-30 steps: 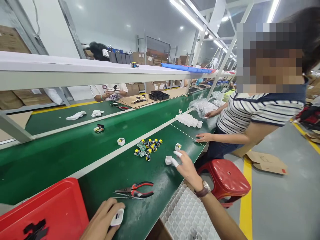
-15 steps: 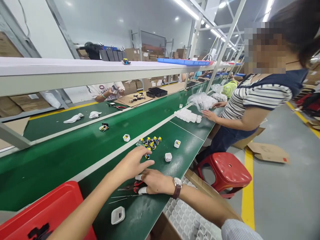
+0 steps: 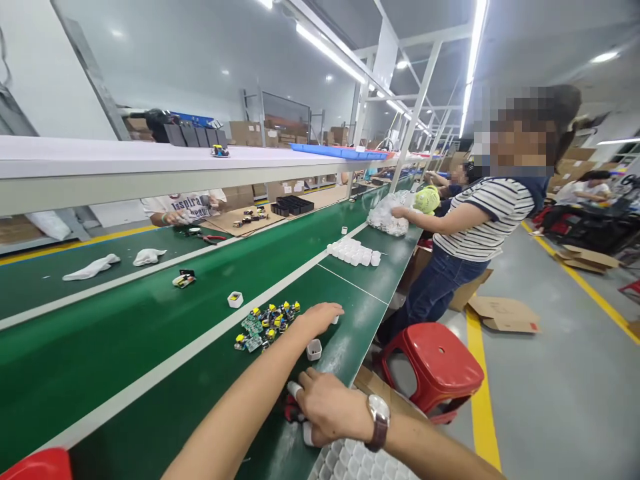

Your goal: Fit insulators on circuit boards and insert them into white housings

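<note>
My left hand (image 3: 323, 318) reaches forward over the bench, its fingers closed over a small white plastic box (image 3: 335, 320). To the left of that hand, several small circuit boards with yellow parts (image 3: 273, 319) lie in a pile. Another white open-topped box (image 3: 314, 349) stands between my two hands. White covers sit on fingertips of my right hand (image 3: 330, 403), which is wrapped round the red handles of pliers (image 3: 294, 408) near the bench edge. The jaws of the pliers are hidden behind my left forearm.
White box (image 3: 235, 299) and circuit assembly (image 3: 184, 279) lie on the green belt (image 3: 150, 320). Farther along the bench is a cluster of white boxes (image 3: 354, 252). A co-worker (image 3: 470, 213) handles a clear plastic bag (image 3: 390, 215). A red stool (image 3: 435, 367) and red bin (image 3: 35, 467) are close.
My left hand has moved forward and right, from above the pliers to a white box. My right hand stays at the pliers. My view has shifted right; the co-worker's arm has lifted towards the bag.
</note>
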Motion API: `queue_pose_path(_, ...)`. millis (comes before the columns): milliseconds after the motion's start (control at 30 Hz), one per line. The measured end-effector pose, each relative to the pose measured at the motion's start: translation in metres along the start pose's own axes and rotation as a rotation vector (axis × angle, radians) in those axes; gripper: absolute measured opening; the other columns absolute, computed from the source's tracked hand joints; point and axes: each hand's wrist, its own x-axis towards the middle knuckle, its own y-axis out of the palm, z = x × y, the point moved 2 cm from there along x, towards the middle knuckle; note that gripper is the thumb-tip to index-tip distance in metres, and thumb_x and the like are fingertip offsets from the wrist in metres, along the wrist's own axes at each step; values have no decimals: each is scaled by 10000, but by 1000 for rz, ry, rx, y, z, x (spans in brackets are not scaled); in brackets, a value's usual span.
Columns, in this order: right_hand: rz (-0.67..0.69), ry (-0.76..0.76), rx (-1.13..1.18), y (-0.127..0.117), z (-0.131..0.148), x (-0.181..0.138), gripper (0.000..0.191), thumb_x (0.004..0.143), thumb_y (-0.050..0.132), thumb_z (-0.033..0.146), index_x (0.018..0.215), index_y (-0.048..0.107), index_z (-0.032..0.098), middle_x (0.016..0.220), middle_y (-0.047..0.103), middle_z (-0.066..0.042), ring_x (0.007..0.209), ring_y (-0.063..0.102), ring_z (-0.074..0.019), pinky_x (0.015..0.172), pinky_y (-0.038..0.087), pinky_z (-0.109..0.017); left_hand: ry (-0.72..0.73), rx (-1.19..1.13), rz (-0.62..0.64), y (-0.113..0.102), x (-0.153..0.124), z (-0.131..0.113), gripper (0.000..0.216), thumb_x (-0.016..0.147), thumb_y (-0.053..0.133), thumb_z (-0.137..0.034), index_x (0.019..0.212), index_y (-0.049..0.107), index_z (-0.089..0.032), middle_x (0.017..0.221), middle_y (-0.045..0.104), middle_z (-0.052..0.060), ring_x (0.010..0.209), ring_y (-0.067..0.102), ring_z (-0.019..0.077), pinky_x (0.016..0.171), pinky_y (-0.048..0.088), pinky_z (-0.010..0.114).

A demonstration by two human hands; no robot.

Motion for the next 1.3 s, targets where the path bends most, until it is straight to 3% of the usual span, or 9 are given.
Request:
queue_pose_path(67,-17,136,149,0,-10,-24,368,695,713,346,994,667,137,983,679,-127,842,622,-270,654,492,-328,14,-17,-23,-4,2,10,267,1006,637,-345,1223,652,-189,1235,677,93,1014,689,214,879,604,416)
queue_pose_path(133,-70,292,415,2,-23,-51,238,813,636,342,970,673,167,940,690,-77,809,625,-218,687,488,-299,10,-30,-84,-15,-5,18,252,979,672,-318,1180,660,-168,1170,681,81,1011,681,222,886,594,433)
queue_pose_path(233,-206,499,894,9,-42,-90,293,972,515,410,960,680,169,794,685,-19,685,606,-150,632,477,-248,-28,-60,-236,-36,-37,14,301,896,720,-220,1187,661,-175,1118,634,67,1038,648,232,947,561,445)
queue_pose_path(333,-297,496,1251,6,-44,-110,350,974,561,486,992,688,160,871,723,-41,639,628,-146,604,542,-268,-76,-114,-356,-49,-88,-9,434,870,702,-178,1291,607,-224,1130,566,55,1007,632,204,902,573,376)
queue_pose_path(433,-283,369,1409,-10,-30,-112,302,968,597,429,1128,691,191,1111,740,-98,907,730,-246,721,643,-369,-117,-153,-422,-53,-137,-36,407,892,677,-162,1281,585,-241,1140,532,60,1027,616,205,854,582,354)
queue_pose_path(567,-270,277,1011,-29,-13,-105,306,1009,535,318,1268,675,234,1161,742,-105,1089,710,-285,894,635,-442,-92,-157,-498,-55,-181,-62,426,891,653,-79,1272,592,-261,1135,534,68,1046,608,217,885,575,384)
queue_pose_path(667,-333,179,628,-33,-6,-103,441,989,483,166,1412,573,249,1318,685,-115,1213,658,-269,1062,552,-475,-64,-152,-524,-59,-200,-74,474,899,645,-48,1314,575,-265,1136,530,70,1040,605,208,899,564,384)
queue_pose_path(733,-355,132,522,-33,-4,-102,532,951,442,84,1450,519,252,1369,653,-114,1235,645,-254,1062,555,-457,-62,-146,-527,-63,-207,-80,482,898,657,-45,1323,571,-257,1136,527,70,1042,597,203,902,556,374)
queue_pose_path(1300,-377,106,393,-49,13,-97,340,1007,413,126,1302,546,232,1084,691,-89,920,667,-221,837,587,-375,-76,-121,-591,-74,-227,-92,494,898,687,-66,1332,570,-271,1124,521,69,1031,598,203,862,572,368)
